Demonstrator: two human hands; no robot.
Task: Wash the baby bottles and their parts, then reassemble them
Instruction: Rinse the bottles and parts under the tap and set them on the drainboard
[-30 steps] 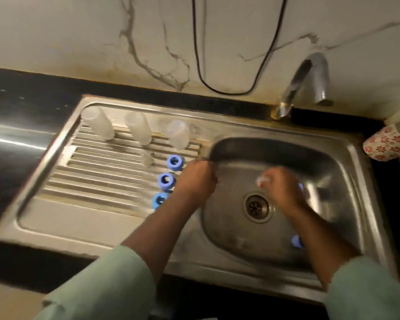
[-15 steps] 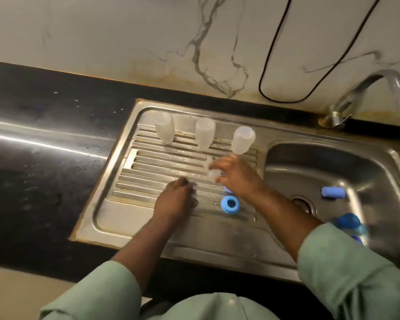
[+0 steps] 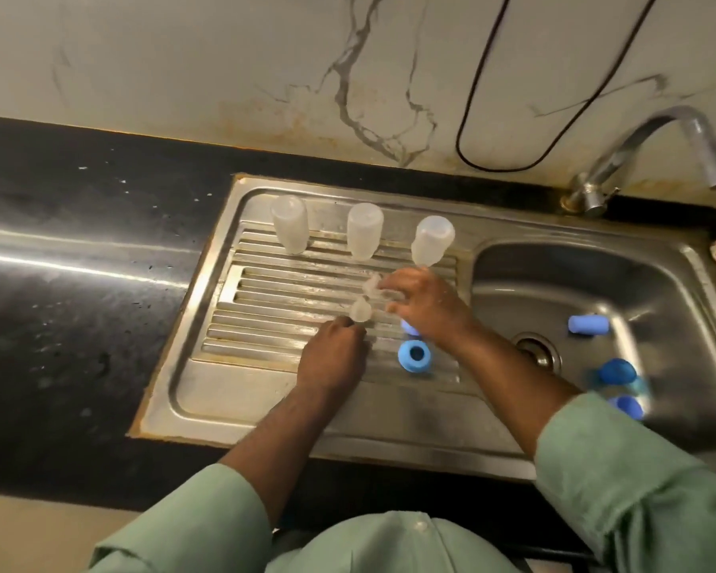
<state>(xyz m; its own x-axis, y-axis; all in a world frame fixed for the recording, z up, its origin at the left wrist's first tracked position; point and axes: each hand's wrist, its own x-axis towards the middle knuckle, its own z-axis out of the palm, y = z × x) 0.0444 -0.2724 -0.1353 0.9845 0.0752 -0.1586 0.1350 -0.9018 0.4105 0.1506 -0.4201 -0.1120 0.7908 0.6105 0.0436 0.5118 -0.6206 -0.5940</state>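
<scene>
Head view: we count three clear bottles (image 3: 290,229), (image 3: 363,230), (image 3: 431,241) inverted along the drainboard (image 3: 232,390). Our left hand (image 3: 331,359) touches one clear nipple (image 3: 360,310); whether it grips, we cannot tell. Our right hand (image 3: 426,303) pinches a second nipple (image 3: 373,285). Two blue rings (image 3: 413,356), (image 3: 408,326) lie beside them; three blue caps (image 3: 588,324), (image 3: 617,372), (image 3: 629,406) sit in the basin (image 3: 678,308). No readable writing.

Three clear bottles (image 3: 362,230) stand upside down along the drainboard's back edge, a blue ring (image 3: 413,356) lies nearer the front, and blue caps (image 3: 588,324) sit in the basin.
</scene>
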